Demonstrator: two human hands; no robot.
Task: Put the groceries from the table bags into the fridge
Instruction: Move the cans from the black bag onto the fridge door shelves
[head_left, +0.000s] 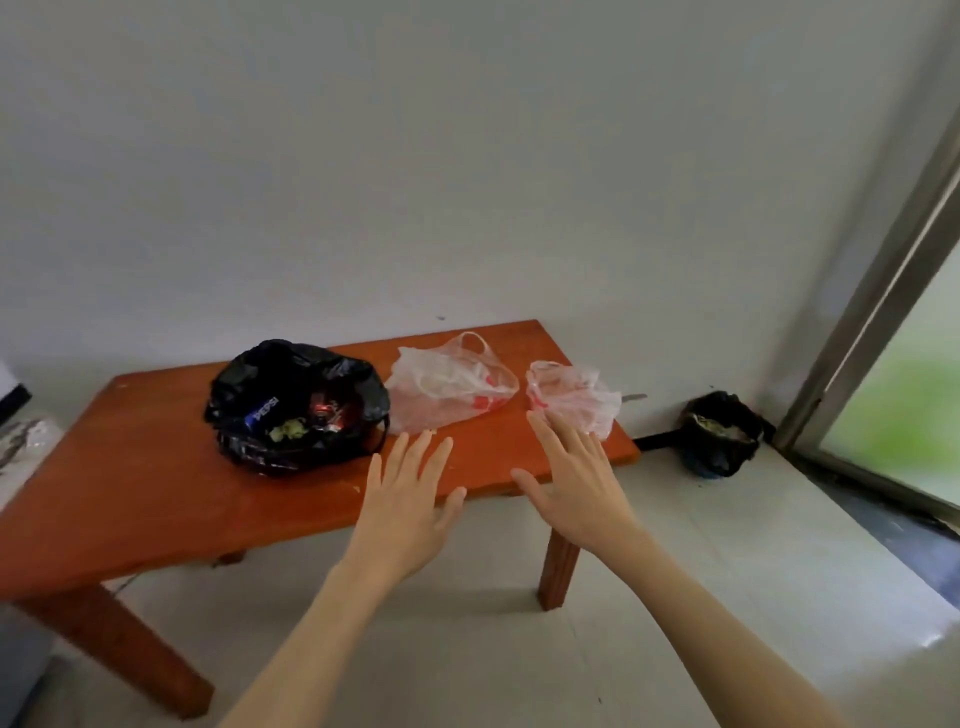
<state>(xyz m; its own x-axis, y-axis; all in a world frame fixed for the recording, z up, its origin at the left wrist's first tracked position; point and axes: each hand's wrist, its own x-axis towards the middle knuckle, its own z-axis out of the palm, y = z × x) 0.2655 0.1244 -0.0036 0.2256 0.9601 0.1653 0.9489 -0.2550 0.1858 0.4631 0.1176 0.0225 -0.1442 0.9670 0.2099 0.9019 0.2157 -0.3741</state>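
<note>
A low orange-brown wooden table (130, 467) stands against the white wall. On it sits an open black plastic bag (296, 400) holding a Pepsi can (262, 410), red packets and something green. To its right lie two clear plastic bags with red print, one (452, 389) in the middle and a smaller crumpled one (571, 395) near the table's right end. My left hand (405, 499) hovers open, fingers straight, over the table's front edge. My right hand (576, 478) is open too, its fingertips close to the smaller clear bag. Both hands hold nothing. No fridge is in view.
A black bag of rubbish (722, 431) sits on the floor in the corner right of the table. A sliding glass door with a metal frame (883, 291) runs along the right. Light floor tiles lie in front of the table. Some items show at the far left edge.
</note>
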